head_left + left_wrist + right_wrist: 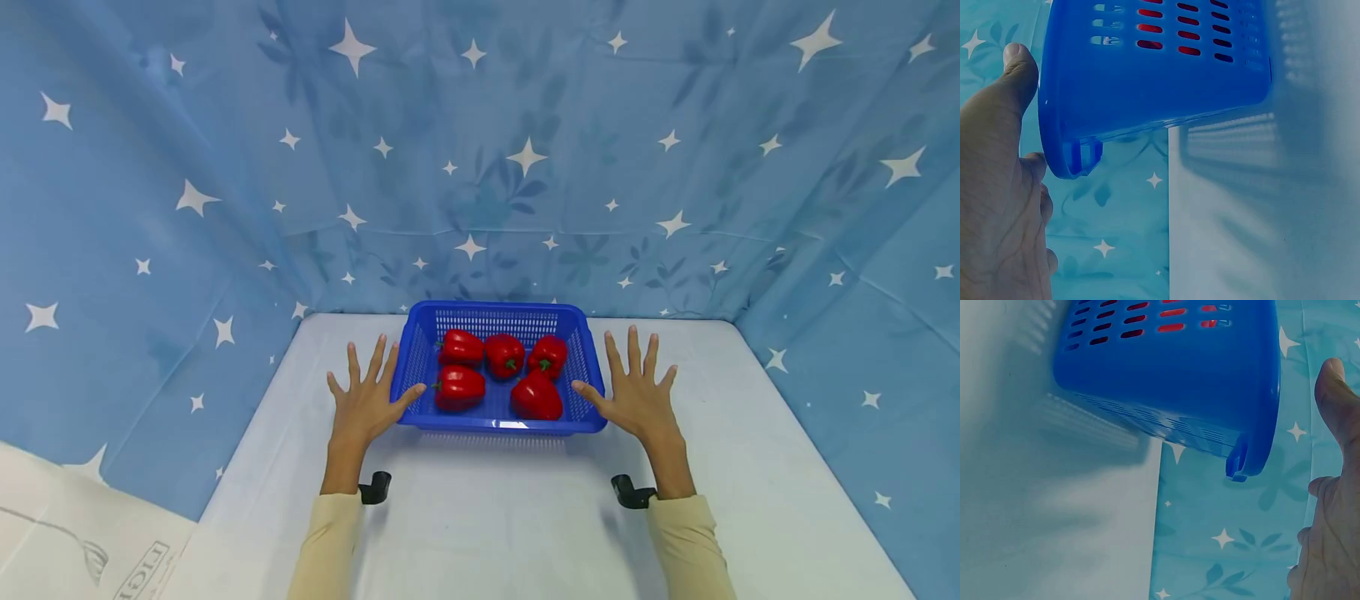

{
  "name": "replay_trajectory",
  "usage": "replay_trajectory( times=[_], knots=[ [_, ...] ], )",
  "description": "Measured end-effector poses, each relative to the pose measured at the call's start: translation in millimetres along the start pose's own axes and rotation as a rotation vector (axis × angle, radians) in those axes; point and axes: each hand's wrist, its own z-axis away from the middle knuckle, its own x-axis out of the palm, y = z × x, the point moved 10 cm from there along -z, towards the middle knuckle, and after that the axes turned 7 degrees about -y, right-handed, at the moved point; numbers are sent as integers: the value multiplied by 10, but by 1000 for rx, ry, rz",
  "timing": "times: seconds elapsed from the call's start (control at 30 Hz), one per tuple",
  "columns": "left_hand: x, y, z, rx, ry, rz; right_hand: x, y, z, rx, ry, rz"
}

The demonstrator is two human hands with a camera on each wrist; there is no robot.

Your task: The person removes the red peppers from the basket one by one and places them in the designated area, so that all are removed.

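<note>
A blue plastic basket (495,427) with slotted walls stands on the white table, several red bell peppers (461,387) lying inside it. To its left my left hand (363,406) is spread wide, fingers straight, the thumb tip overlapping the basket's rim in the head view. My right hand (637,400) is spread in the same way on the other side, its thumb pointing at the right rim. In the right wrist view a gap shows between the right thumb and the basket wall (1179,375). Neither hand holds anything. The left wrist view shows the basket's end wall (1147,81) close beside the left thumb.
The white table (495,525) ends at a blue curtain (480,167) with white stars, which also hangs at both sides. A pale printed cloth (75,533) lies at the lower left. Black wrist mounts (375,488) stick out from both cream sleeves.
</note>
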Motion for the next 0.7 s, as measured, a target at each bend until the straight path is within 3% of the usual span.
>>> replay_trajectory(
  times=[0.43, 0.7],
  knots=[
    [-2, 5, 4, 2, 1, 13, 18, -19, -50, -4, -3, -15],
    [17, 25, 0, 14, 6, 44, -94, -117, -135, -37, 8, -13]
  ],
)
